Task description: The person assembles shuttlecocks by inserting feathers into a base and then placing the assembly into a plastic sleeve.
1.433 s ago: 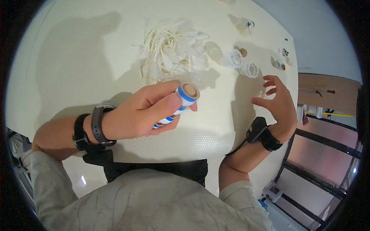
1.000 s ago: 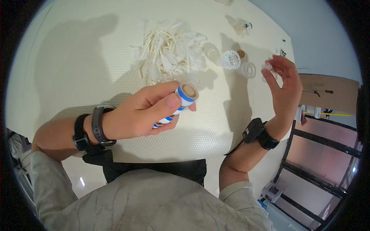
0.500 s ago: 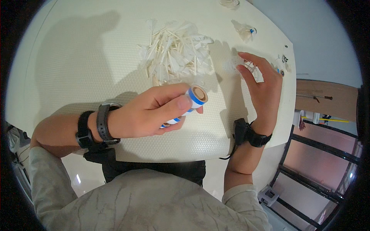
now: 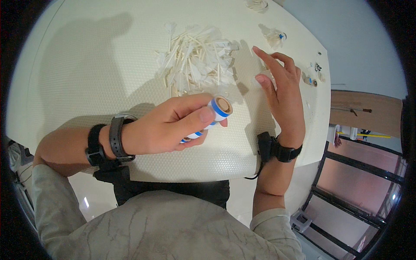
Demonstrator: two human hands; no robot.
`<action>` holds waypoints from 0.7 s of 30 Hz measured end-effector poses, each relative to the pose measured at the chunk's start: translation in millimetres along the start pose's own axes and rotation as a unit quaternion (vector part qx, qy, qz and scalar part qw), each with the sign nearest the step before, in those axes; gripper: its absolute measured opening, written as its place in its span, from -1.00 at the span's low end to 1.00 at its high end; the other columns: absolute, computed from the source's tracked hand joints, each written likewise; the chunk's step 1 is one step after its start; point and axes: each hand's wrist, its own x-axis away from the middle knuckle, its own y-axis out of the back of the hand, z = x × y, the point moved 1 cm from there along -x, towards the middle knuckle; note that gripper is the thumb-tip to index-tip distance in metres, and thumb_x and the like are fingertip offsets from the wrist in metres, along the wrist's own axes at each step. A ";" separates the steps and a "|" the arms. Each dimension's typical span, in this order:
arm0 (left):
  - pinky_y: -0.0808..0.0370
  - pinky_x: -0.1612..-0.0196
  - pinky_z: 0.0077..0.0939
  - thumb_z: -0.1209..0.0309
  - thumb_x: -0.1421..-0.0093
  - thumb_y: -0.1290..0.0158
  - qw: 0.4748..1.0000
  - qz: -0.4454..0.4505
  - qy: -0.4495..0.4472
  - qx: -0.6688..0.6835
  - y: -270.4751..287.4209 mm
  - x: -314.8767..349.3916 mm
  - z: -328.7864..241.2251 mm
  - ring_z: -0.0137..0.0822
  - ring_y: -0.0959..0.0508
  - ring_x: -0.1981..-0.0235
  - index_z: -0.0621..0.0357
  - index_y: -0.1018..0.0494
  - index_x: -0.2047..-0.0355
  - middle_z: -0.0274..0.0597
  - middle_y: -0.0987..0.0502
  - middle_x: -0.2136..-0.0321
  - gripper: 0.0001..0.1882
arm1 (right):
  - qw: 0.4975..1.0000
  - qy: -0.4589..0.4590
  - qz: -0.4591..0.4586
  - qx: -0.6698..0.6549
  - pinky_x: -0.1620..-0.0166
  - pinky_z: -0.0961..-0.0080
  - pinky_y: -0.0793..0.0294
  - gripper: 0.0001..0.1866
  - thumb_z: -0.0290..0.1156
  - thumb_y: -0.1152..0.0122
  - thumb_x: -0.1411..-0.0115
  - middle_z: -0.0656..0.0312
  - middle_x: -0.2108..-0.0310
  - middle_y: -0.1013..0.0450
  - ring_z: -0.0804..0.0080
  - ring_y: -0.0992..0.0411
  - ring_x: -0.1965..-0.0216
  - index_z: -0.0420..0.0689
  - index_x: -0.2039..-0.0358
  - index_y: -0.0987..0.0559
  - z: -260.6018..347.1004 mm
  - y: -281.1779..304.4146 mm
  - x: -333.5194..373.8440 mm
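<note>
My left hand (image 4: 173, 123) is closed around several shuttlecock corks (image 4: 220, 108), short white cylinders with blue bands. The topmost one shows a tan round end past my thumb. To the right, my right hand (image 4: 281, 82) is over the table with its fingers spread and nothing gripped between them. Behind its thumb and index finger lies a pale, see-through thing (image 4: 267, 74), mostly hidden, whose kind I cannot make out. Beyond my left hand a loose heap of white feathers (image 4: 195, 60) lies on the table.
Two white shuttlecocks, a near one (image 4: 275, 38) and a far one (image 4: 257, 5), lie toward the table's (image 4: 86, 86) far right. At its right edge are small dark scissors (image 4: 318, 66) and a small ring-shaped item (image 4: 314, 82).
My right hand has moved a little left and its fingers have spread wider, away from the pale thing's far side. My left hand keeps its hold on the corks.
</note>
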 end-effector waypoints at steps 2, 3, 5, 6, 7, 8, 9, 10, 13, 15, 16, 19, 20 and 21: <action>-0.18 0.63 -0.69 -0.18 -0.59 0.26 1.000 0.001 0.004 0.007 0.5 0.8 0.3 -0.64 -0.27 0.71 0.16 -0.41 -0.10 -0.37 -0.39 0.62 -0.38 | 0.998 0.006 -0.053 -0.034 -0.29 0.08 -0.35 -0.51 -0.22 -0.43 -0.29 0.14 0.00 -0.65 0.16 -0.45 -0.20 0.07 -0.23 -0.65 -9.3 4.2 4.1; -0.18 0.63 -0.69 -0.18 -0.59 0.26 1.000 0.000 0.003 0.007 0.0 0.5 0.4 -0.64 -0.27 0.71 0.16 -0.41 -0.10 -0.37 -0.39 0.62 -0.38 | 0.992 0.013 -0.105 -0.068 -0.33 0.07 -0.30 -0.50 -0.19 -0.44 -0.29 0.12 -0.03 -0.65 0.17 -0.44 -0.23 0.08 -0.24 -0.65 -18.8 8.1 7.4; -0.18 0.62 -0.69 -0.18 -0.59 0.25 1.000 0.000 0.007 0.003 -1.6 -0.9 0.3 -0.64 -0.27 0.70 0.16 -0.41 -0.10 -0.38 -0.39 0.62 -0.38 | 0.990 -0.021 -0.126 -0.061 -0.26 0.17 -0.41 -0.46 -0.20 -0.46 -0.25 0.12 -0.11 -0.62 0.18 -0.50 -0.18 0.06 -0.25 -0.65 -40.7 20.3 14.2; -0.18 0.62 -0.69 -0.18 -0.59 0.25 1.000 -0.002 0.007 0.003 -1.1 0.1 0.7 -0.64 -0.27 0.70 0.16 -0.41 -0.10 -0.38 -0.39 0.62 -0.38 | 0.988 -0.072 -0.112 -0.078 -0.21 0.20 -0.46 -0.46 -0.19 -0.47 -0.24 0.13 -0.13 -0.62 0.17 -0.52 -0.16 0.05 -0.24 -0.65 -43.7 25.2 18.3; -0.18 0.62 -0.69 -0.18 -0.59 0.25 1.000 -0.002 0.006 0.001 -0.5 0.8 1.2 -0.64 -0.27 0.70 0.16 -0.42 -0.10 -0.38 -0.39 0.62 -0.38 | 0.987 -0.112 -0.087 -0.073 -0.08 0.29 -0.53 -0.40 -0.24 -0.58 -0.13 0.19 -0.13 -0.62 0.22 -0.56 -0.08 0.04 -0.21 -0.66 -44.9 26.7 22.3; -0.18 0.61 -0.69 -0.17 -0.59 0.26 1.000 -0.002 0.005 0.000 -0.2 1.5 1.7 -0.65 -0.27 0.69 0.16 -0.42 -0.10 -0.38 -0.39 0.61 -0.38 | 0.987 -0.112 -0.086 -0.075 -0.08 0.29 -0.53 -0.40 -0.24 -0.58 -0.13 0.19 -0.13 -0.62 0.22 -0.56 -0.08 0.04 -0.21 -0.66 -44.8 29.4 25.7; -0.18 0.61 -0.69 -0.17 -0.59 0.26 1.000 -0.002 0.005 0.000 -0.1 1.7 1.8 -0.65 -0.27 0.69 0.16 -0.42 -0.10 -0.38 -0.39 0.61 -0.38 | 0.987 -0.145 -0.012 -0.070 -0.05 0.30 -0.53 -0.36 -0.28 -0.63 -0.07 0.22 -0.13 -0.63 0.28 -0.56 -0.06 0.04 -0.20 -0.66 -42.4 33.8 26.8; -0.18 0.62 -0.68 -0.17 -0.59 0.26 1.000 -0.003 0.004 -0.001 0.0 2.3 1.7 -0.65 -0.27 0.70 0.16 -0.42 -0.10 -0.39 -0.39 0.61 -0.38 | 0.980 -0.177 0.063 -0.065 -0.01 0.32 -0.53 -0.32 -0.31 -0.68 -0.01 0.25 -0.13 -0.63 0.33 -0.56 -0.04 0.04 -0.19 -0.66 -41.4 35.0 27.6; -0.18 0.62 -0.68 -0.17 -0.59 0.26 1.000 0.002 0.001 -0.003 0.5 2.0 1.7 -0.65 -0.27 0.70 0.17 -0.42 -0.09 -0.39 -0.39 0.61 -0.38 | 0.973 -0.206 0.055 -0.087 0.11 0.42 -0.53 -0.36 -0.41 -0.69 0.02 0.30 -0.02 -0.67 0.43 -0.58 0.10 0.04 -0.14 -0.69 -45.6 31.1 27.7; -0.18 0.62 -0.68 -0.17 -0.59 0.26 1.000 0.006 -0.002 -0.004 1.0 1.8 1.8 -0.65 -0.27 0.70 0.17 -0.42 -0.09 -0.39 -0.39 0.61 -0.38 | 0.967 -0.233 0.049 -0.090 0.12 0.45 -0.54 -0.42 -0.43 -0.66 -0.02 0.31 0.02 -0.68 0.47 -0.59 0.13 0.03 -0.11 -0.71 -48.9 29.5 28.0; -0.18 0.63 -0.68 -0.18 -0.59 0.26 1.000 0.006 -0.003 -0.003 1.5 1.9 2.1 -0.65 -0.27 0.70 0.17 -0.42 -0.09 -0.39 -0.39 0.61 -0.38 | 0.974 -0.209 -0.004 -0.084 0.13 0.47 -0.54 -0.48 -0.46 -0.63 -0.05 0.28 0.03 -0.69 0.47 -0.60 0.14 0.01 -0.08 -0.72 -50.8 30.6 28.2; -0.18 0.63 -0.68 -0.18 -0.59 0.26 1.000 0.004 -0.002 -0.001 0.8 1.7 0.8 -0.65 -0.27 0.70 0.17 -0.42 -0.09 -0.38 -0.39 0.62 -0.37 | 0.974 -0.135 -0.128 -0.131 0.12 0.48 -0.56 -0.57 -0.51 -0.60 -0.10 0.22 0.02 -0.70 0.46 -0.61 0.11 -0.04 -0.02 -0.74 -51.7 31.2 28.1; -0.18 0.63 -0.68 -0.19 -0.58 0.26 1.000 0.003 0.000 -0.001 0.4 1.4 0.1 -0.65 -0.26 0.70 0.17 -0.42 -0.09 -0.38 -0.39 0.62 -0.37 | 0.960 -0.085 -0.197 -0.181 0.10 0.47 -0.57 -0.61 -0.52 -0.58 -0.12 0.19 0.00 -0.69 0.44 -0.62 0.08 -0.06 0.01 -0.75 -51.2 32.1 28.0; -0.18 0.63 -0.68 -0.19 -0.58 0.26 1.000 0.003 0.001 -0.001 0.2 0.6 -0.3 -0.65 -0.26 0.70 0.17 -0.42 -0.09 -0.38 -0.39 0.62 -0.37 | 0.951 -0.069 -0.204 -0.221 0.10 0.46 -0.57 -0.65 -0.54 -0.58 -0.10 0.14 -0.01 -0.69 0.39 -0.62 0.05 -0.09 0.06 -0.76 -46.1 32.4 26.5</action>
